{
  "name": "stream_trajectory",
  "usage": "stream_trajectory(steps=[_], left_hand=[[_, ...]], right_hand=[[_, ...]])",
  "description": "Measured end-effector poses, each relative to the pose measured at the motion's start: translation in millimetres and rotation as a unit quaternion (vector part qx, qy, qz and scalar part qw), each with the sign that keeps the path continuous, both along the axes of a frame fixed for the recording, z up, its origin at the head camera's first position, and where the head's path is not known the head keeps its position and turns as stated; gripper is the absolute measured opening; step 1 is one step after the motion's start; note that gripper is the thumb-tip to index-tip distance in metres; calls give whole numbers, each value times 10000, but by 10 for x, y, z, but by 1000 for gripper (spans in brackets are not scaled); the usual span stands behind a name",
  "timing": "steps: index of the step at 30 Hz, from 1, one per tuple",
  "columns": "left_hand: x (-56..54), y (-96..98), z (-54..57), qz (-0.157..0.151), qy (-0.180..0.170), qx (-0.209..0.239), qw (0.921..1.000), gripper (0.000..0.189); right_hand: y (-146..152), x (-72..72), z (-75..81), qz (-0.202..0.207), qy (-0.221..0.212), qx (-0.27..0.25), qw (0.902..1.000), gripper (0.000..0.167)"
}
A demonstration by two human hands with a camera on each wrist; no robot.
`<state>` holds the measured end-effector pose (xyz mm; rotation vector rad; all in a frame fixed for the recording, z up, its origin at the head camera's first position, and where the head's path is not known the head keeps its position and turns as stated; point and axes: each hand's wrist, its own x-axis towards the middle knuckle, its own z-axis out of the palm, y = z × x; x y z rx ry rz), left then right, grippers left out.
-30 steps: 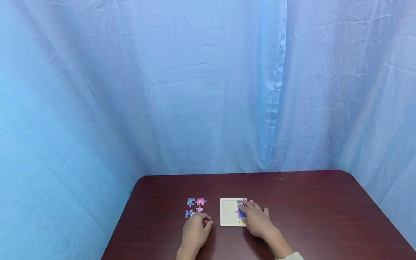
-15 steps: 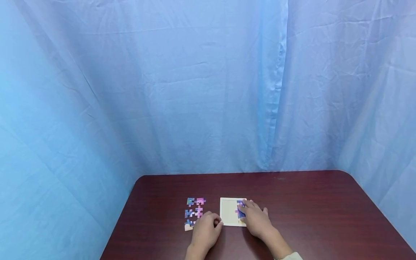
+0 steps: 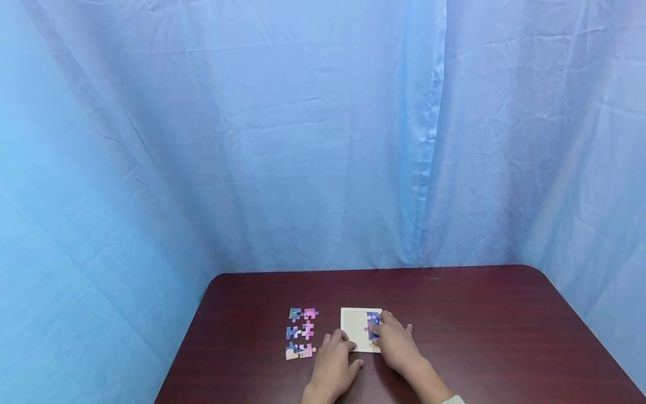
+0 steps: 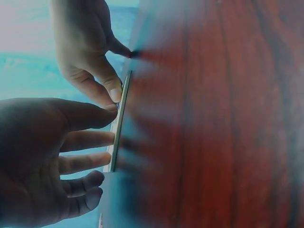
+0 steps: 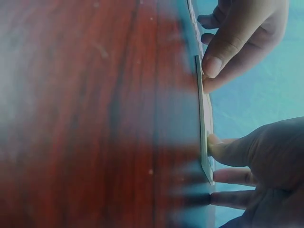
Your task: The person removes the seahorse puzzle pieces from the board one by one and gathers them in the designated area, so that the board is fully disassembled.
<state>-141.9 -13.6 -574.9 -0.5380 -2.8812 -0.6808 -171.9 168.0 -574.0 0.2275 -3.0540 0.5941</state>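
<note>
A square white jigsaw tray lies on the table, with blue and purple puzzle pieces fitted along its right side. My left hand rests at the lower left corner, fingers extended onto the rim; in the left wrist view this hand shows its fingertips at the tray edge. The fingers of my right hand press on the fitted pieces and right rim. In the right wrist view, the thumb of the right hand touches the tray's near side. Neither hand holds a loose piece.
Left of the tray, several loose jigsaw pieces in pink, blue and cream lie in two columns. The dark red wooden table ends at a blue curtain behind and on both sides.
My left hand has moved right from the loose pieces to the tray's lower left corner, uncovering the lower pieces. The right hand stays on the tray, which has shifted very slightly left.
</note>
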Motion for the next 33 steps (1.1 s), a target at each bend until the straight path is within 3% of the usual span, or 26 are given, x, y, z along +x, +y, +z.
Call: stream_trajectory(steps=[10, 16, 25, 33], left_hand=[[-6, 5, 60, -265, -28, -450, 9986, 33], [-64, 3, 88, -263, -200, -346, 9989, 30], [-167, 21, 139, -228, -258, -379, 9987, 22], [-203, 36, 200, -184, -501, -441, 9976, 28]], right_hand=[[-27, 116, -6, -118, 370, 376, 9985, 25], [-54, 196, 12, -44, 131, 432, 9990, 35], [-24, 304, 18, 30, -708, -154, 9974, 58], [-30, 351, 3, -44, -807, -210, 9965, 59]])
